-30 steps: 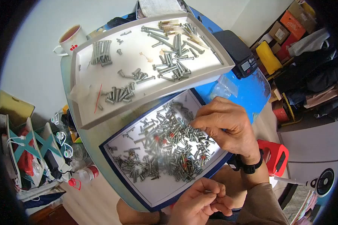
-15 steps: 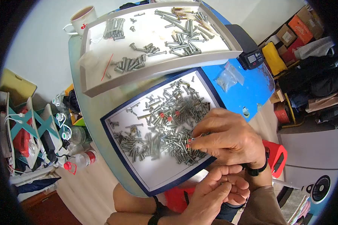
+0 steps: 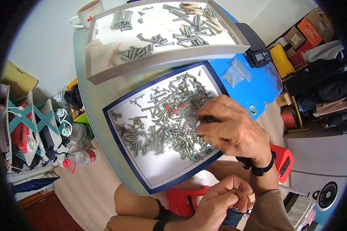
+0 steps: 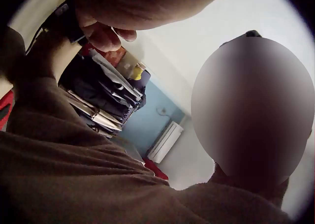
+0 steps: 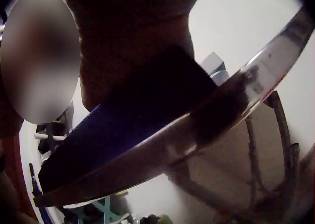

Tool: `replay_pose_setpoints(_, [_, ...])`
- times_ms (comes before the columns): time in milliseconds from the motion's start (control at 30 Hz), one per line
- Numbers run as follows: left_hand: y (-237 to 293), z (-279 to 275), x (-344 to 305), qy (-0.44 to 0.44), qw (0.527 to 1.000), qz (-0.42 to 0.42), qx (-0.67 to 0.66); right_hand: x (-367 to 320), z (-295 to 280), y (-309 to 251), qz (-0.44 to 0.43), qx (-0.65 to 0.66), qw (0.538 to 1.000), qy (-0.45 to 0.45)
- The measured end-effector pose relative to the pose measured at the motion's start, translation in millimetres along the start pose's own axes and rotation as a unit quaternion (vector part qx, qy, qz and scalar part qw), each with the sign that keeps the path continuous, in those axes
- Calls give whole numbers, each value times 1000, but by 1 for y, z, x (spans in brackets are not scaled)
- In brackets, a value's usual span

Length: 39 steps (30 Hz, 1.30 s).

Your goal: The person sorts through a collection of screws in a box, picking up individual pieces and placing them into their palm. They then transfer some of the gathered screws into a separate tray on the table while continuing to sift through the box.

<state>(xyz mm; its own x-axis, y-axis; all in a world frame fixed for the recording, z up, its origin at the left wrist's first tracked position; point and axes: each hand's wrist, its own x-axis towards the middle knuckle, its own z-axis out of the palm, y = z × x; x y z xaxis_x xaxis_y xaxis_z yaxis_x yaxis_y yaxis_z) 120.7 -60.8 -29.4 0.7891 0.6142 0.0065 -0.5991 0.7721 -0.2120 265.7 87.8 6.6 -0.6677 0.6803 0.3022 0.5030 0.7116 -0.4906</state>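
Many small silver screws (image 3: 181, 133) lie heaped in a white tray with a dark blue rim (image 3: 133, 165). My right hand (image 3: 237, 129) is over the right side of this heap, fingers bent and pointing down, thumb apart from the index finger. Its fingertips overlap the screws in the head view. Below the tray's near right corner, close to my lap, my left hand (image 3: 223, 196) has its fingers curled in with the thumb against them. The inside of that palm is hidden.
Behind stands a grey-edged tray (image 3: 173, 57) with sorted bolts and a small bag of screws (image 3: 122, 20). A clear plastic bag (image 3: 237, 73) and a black digital scale (image 3: 254, 46) are on the table's right. A mug (image 3: 90, 13) stands far left. Bottles (image 3: 81, 159) are beside the table.
The right hand first came down toward the tray's near right edge, then shifted back over the screws. My left hand's fingers have curled tighter. Both trays sit higher in the head view.
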Motion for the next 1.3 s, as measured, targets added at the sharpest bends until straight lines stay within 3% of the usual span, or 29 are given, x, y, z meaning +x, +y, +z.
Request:
replay_pose_setpoints(67, [2, 9, -3, -32, 999, 0, -14, -5, -5, 5, 22, -17, 1000, 5])
replay_pose_setpoints(133, [10, 52, -3, 197, 967, -1, 159, -5, -4, 5, 24, -30, 999, 14])
replay_pose_setpoints(233, [9, 48, -4, 209, 959, 15, 189, -5, -5, 1, 17, -25, 999, 30])
replay_pose_setpoints(367, [10, 41, -4, 170, 965, 57, 194, -1, -1, -6, -15, 55, 998, 21])
replay_pose_setpoints(533, [8, 39, -3, 174, 957, 108, 204, -1, 9, -10, -17, 25, 999, -12])
replay_pose_setpoints(667, [10, 40, -4, 234, 962, 54, 129, 0, 11, -12, -25, 18, 999, -12])
replay_pose_setpoints(733, [14, 42, -8, 184, 953, 107, 214, 1, 10, -13, -23, 13, 999, -19])
replay_pose_setpoints(767, [14, 35, -9, 183, 953, 108, 214, 1, 10, -14, -17, 15, 1000, -17])
replay_pose_setpoints(833, [14, 18, -10, 94, 961, 152, 211, -1, 10, -14, -12, 17, 1000, -16])
replay_pose_setpoints(933, [20, 17, -17, 136, 961, 129, 204, -4, 10, -14, 9, 10, 1000, -14])
replay_pose_setpoints(1133, [31, 16, -21, 117, 961, 166, 187, -2, 15, -14, 5, -13, 998, 69])
replay_pose_setpoints(1233, [42, 19, -23, 142, 962, 166, 160, -4, 10, -17, 32, 56, 989, 130])
replay_pose_setpoints(1300, [48, 21, -22, 131, 960, 173, 174, -7, 5, -20, 78, 179, 968, 156])
